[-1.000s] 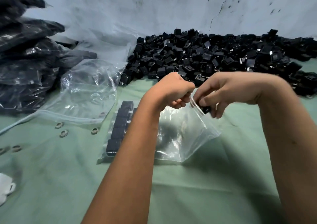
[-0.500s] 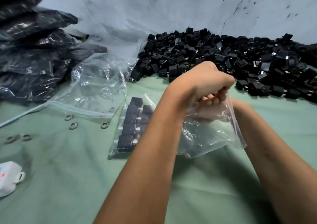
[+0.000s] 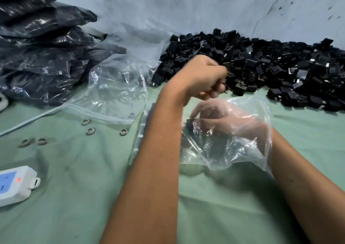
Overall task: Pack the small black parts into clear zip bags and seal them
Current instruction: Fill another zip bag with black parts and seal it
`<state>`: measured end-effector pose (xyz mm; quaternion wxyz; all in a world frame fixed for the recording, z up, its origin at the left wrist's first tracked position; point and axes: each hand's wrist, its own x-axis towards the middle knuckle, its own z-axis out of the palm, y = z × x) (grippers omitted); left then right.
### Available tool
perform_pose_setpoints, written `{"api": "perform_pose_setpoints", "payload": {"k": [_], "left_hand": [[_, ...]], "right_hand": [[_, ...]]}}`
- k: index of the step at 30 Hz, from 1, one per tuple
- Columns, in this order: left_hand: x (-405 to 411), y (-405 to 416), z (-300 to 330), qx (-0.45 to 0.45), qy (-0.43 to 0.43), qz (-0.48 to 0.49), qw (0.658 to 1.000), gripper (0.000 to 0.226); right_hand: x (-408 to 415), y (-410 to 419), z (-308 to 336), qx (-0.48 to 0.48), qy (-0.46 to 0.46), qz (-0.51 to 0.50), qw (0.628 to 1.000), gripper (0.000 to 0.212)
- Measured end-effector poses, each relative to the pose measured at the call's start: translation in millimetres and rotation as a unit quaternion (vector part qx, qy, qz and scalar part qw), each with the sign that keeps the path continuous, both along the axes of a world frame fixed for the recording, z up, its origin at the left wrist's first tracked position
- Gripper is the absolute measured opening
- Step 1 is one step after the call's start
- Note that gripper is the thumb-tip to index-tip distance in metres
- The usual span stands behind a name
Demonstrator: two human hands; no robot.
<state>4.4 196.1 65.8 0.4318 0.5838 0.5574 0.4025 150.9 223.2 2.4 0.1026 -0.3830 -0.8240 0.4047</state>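
My right hand is inside the clear zip bag, fingers pinching a small black part low in the bag. My left hand is curled near the bag mouth; its grip is unclear. Seat the part flat beside its neighbours before withdrawing.

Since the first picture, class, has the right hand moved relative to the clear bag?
Yes. The right hand was pinching the bag's mouth from outside; now it is inside the clear bag, low beside the left forearm.
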Motion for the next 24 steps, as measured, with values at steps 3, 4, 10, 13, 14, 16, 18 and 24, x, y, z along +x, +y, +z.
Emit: {"api": "perform_pose_setpoints", "payload": {"k": [3, 4, 10, 13, 14, 16, 18, 24], "left_hand": [[-46.5, 5.1, -17.4, 0.005, 0.053, 0.172, 0.984, 0.019], [-61.2, 5.0, -25.0, -0.002, 0.093, 0.208, 0.974, 0.021], [-99.5, -4.0, -45.9, -0.090, 0.191, 0.200, 0.957, 0.014], [-96.6, -3.6, -47.0, -0.102, 0.197, 0.155, 0.963, 0.023], [-94.9, -3.8, -47.1, -0.106, 0.200, 0.144, 0.963, 0.026], [-92.8, -4.3, -47.6, -0.112, 0.202, 0.129, 0.964, 0.026], [-94.2, -3.6, -48.8, -0.116, 0.200, 0.121, 0.965, 0.025], [-96.9, -1.4, -52.2, -0.127, 0.215, 0.104, 0.963, 0.029]], "right_hand": [[4.0, 1.0, -6.8, -0.015, 0.003, 0.042, 0.999, 0.021], [3.3, 3.9, -10.7, -0.028, -0.004, 0.044, 0.999, 0.027], [-5.4, 14.9, -30.0, 0.004, 0.069, -0.018, 0.997, 0.033], [-14.7, 16.6, -31.0, 0.030, 0.064, -0.027, 0.997, 0.010], [-16.8, 16.6, -30.9, 0.029, 0.059, -0.030, 0.997, 0.014], [-20.3, 14.7, -32.0, -0.002, 0.074, -0.045, 0.996, 0.023], [-22.4, 11.5, -34.1, -0.043, 0.102, -0.058, 0.992, 0.020], [-33.9, -0.4, -38.8, -0.140, 0.180, -0.147, 0.962, 0.026]]}}
